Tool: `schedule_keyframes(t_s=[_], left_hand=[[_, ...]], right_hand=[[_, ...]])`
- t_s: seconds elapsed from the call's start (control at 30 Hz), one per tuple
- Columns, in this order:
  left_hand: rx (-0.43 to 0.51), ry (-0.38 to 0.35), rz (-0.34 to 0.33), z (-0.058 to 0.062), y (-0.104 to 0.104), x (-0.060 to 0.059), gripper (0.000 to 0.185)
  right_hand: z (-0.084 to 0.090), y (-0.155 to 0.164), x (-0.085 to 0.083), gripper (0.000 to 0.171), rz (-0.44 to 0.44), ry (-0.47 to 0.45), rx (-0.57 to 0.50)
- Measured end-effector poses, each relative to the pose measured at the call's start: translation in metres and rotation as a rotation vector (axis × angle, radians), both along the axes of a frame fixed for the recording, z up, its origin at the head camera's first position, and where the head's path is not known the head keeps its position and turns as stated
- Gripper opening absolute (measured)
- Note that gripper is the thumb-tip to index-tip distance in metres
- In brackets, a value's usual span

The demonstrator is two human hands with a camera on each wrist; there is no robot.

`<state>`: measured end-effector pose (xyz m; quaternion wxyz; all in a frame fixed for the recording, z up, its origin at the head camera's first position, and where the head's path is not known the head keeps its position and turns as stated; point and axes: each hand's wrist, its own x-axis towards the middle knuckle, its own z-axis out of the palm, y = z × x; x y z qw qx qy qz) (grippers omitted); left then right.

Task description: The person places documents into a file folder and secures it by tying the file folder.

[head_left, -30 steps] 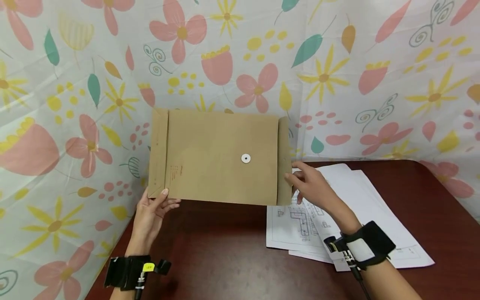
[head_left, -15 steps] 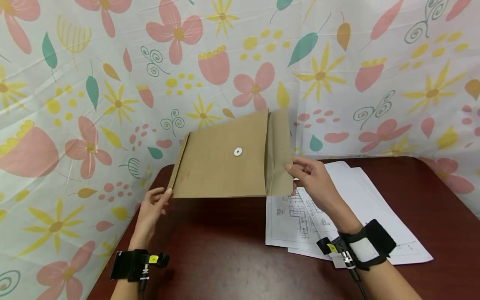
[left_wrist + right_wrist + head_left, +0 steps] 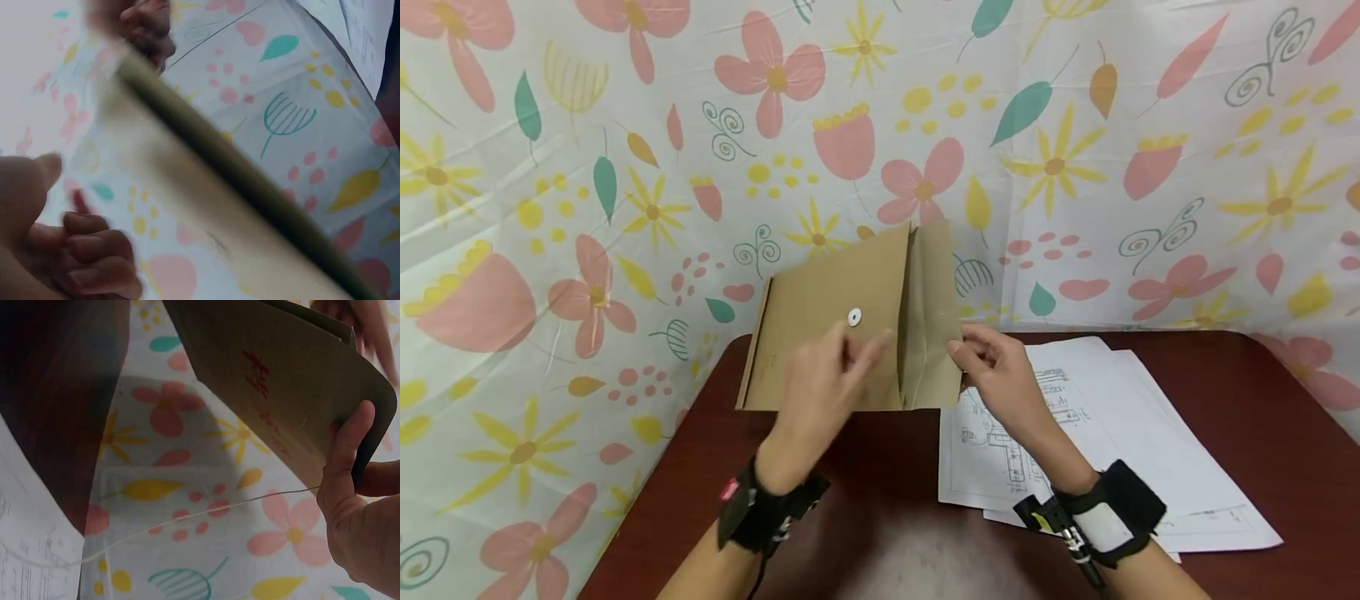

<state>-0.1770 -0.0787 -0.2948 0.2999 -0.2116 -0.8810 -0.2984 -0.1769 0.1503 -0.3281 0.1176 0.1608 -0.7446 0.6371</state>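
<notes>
Dark tabletop (image 3: 895, 542) stretches out in front, giving room to move. Over it the left hand (image 3: 816, 392), blurred, looks loose and holds nothing; the right hand (image 3: 1000, 371) pinches the brown envelope (image 3: 816, 292) by its flap (image 3: 934, 308), apparently aloft. That lone grip could let it sag or crease. Papers (image 3: 1120, 442) lie beyond; a flowered curtain (image 3: 1075, 217) limits room behind.

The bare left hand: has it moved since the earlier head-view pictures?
Yes, the left hand has moved right, closer to the white printed paper sheets.
</notes>
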Motion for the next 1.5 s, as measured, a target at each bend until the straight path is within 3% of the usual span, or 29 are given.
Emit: schedule_keyframes(t_s=[0.1, 0.2, 0.3, 0.43, 0.5, 0.63, 0.9, 1.17, 1.23, 1.33, 1.5], left_hand=[[-0.130, -0.094, -0.002, 0.001, 0.018, -0.003, 0.041], [-0.208, -0.151, 0.006, 0.000, 0.019, -0.006, 0.033], [-0.228, -0.103, 0.044, 0.003, 0.012, -0.008, 0.029], [-0.210, -0.023, 0.130, 0.006, -0.005, -0.013, 0.033], [-0.203, -0.027, 0.148, 0.004, -0.013, -0.014, 0.036], [-0.213, -0.017, 0.145, -0.010, -0.019, -0.015, 0.037], [-0.311, -0.038, 0.117, -0.052, -0.011, -0.021, 0.038], [-0.407, -0.167, 0.094, -0.092, -0.002, -0.038, 0.044], [-0.439, -0.194, 0.091, -0.100, 0.000, -0.040, 0.041], [-0.460, -0.242, 0.087, -0.109, 0.004, -0.040, 0.038], [-0.495, -0.305, 0.109, -0.120, 0.009, -0.037, 0.042]], right_hand=[[-0.004, -0.009, 0.000, 0.025, 0.009, 0.014, 0.010], [-0.011, -0.014, -0.001, 0.025, 0.013, 0.014, 0.027], [-0.022, -0.013, -0.003, 0.027, 0.009, -0.050, 0.015], [-0.039, -0.007, -0.009, 0.028, -0.007, -0.237, -0.015], [-0.047, -0.006, -0.013, 0.028, -0.006, -0.322, -0.009], [-0.063, -0.013, -0.017, 0.025, 0.014, -0.368, 0.069], [-0.090, -0.026, -0.021, 0.017, -0.043, -0.315, 0.412], [-0.112, -0.036, -0.034, 0.050, -0.043, -0.281, 0.715], [-0.114, -0.036, -0.034, 0.050, -0.039, -0.299, 0.749], [-0.110, -0.032, -0.031, 0.037, -0.028, -0.349, 0.758], [-0.091, -0.023, -0.022, 0.019, 0.023, -0.359, 0.721]])
